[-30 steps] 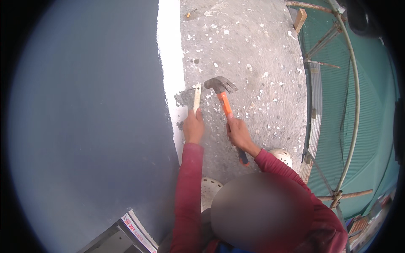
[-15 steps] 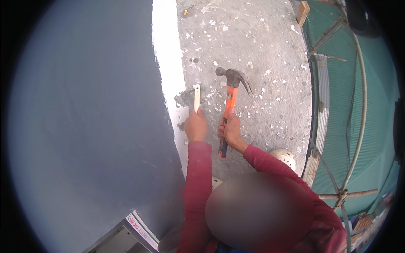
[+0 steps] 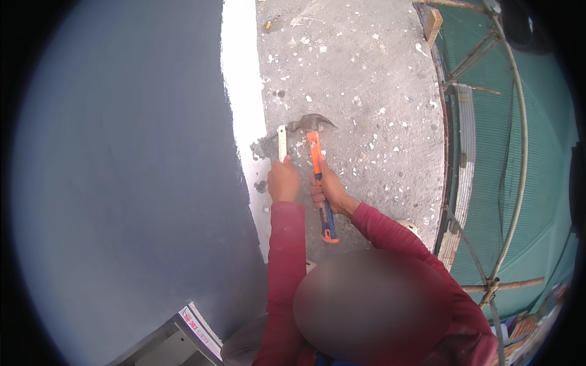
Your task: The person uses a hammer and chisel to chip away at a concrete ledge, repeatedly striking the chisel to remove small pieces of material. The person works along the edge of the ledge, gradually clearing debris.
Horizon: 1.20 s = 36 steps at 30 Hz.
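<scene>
My left hand [image 3: 284, 181] is closed around a flat, cream-handled tool [image 3: 282, 143] with a hole near its end. Whatever lies at the tool's other end is hidden by the hand, so its exact kind does not show. In my right hand [image 3: 328, 190] is a claw hammer [image 3: 314, 146] with an orange and dark blue handle, gripped around the middle. The hammer's face is right beside the tip of the cream handle; whether they touch I cannot tell. Dark grey crumbled patches [image 3: 264, 147] mark the white strip's edge just left of the tool.
A dark grey wall [image 3: 134, 158] fills the left, bordered by a white-painted strip [image 3: 244, 79]. Rough concrete [image 3: 366, 79] strewn with white flakes runs alongside. At right are green netting [image 3: 525, 183], scaffold poles [image 3: 520, 134] and a wood block [image 3: 433, 27]. A window frame [image 3: 183, 341] sits lower left.
The hammer has swung left and its head has turned, coming next to the cream handle's tip. My left hand and its tool have hardly moved.
</scene>
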Each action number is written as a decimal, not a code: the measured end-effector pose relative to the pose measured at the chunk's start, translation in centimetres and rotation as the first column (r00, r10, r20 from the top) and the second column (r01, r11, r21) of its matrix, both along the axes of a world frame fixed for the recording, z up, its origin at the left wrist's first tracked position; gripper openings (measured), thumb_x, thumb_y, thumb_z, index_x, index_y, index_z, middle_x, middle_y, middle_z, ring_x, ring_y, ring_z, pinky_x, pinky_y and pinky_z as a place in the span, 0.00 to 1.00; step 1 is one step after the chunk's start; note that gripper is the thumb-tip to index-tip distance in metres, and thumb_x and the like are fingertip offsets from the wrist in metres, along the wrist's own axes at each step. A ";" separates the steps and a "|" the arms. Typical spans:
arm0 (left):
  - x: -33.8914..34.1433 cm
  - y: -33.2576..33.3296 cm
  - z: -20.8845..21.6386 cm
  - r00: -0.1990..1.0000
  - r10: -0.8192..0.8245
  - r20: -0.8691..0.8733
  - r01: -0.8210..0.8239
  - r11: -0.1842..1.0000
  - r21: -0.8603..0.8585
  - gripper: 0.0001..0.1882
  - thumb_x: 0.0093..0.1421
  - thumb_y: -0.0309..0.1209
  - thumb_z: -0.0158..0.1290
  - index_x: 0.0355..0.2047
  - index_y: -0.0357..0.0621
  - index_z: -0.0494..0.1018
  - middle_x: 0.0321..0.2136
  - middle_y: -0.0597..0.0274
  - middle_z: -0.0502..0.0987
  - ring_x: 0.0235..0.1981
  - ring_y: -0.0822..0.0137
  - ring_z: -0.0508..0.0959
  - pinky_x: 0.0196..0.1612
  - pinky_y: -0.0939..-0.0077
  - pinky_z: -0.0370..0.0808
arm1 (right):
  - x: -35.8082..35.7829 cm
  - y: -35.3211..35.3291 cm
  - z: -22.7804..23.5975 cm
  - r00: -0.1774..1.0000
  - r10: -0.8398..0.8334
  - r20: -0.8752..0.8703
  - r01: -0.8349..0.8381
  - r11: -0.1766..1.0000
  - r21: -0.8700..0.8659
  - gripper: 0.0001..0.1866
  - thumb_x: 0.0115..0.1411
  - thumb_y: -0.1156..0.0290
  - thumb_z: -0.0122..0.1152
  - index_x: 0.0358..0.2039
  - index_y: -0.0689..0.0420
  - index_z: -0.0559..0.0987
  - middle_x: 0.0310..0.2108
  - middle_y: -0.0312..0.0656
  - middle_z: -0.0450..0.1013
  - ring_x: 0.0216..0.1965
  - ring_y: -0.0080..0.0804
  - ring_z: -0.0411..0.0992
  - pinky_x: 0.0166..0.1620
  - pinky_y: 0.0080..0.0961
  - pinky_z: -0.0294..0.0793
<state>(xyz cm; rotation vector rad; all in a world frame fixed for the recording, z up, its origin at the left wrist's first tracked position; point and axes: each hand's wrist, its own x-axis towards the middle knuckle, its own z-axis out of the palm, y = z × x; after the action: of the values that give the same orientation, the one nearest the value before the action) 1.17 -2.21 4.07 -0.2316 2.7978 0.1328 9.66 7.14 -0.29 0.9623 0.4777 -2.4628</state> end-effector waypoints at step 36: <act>-1.0 -0.8 0.0 0.999 -0.005 0.040 0.004 1.000 0.026 0.30 0.70 0.49 0.41 0.40 0.27 0.75 0.39 0.29 0.78 0.44 0.32 0.77 0.48 0.45 0.72 | -0.3 0.4 -1.5 0.978 0.090 -0.189 -0.026 0.949 0.314 0.36 0.66 0.30 0.34 0.21 0.53 0.63 0.13 0.30 0.55 0.11 0.21 0.52 0.15 0.24 0.55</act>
<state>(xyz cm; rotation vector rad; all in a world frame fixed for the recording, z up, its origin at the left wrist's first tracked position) 0.17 -3.04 4.06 -0.2197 2.7545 0.1619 9.37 7.50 -1.82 0.8003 0.9724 -2.4882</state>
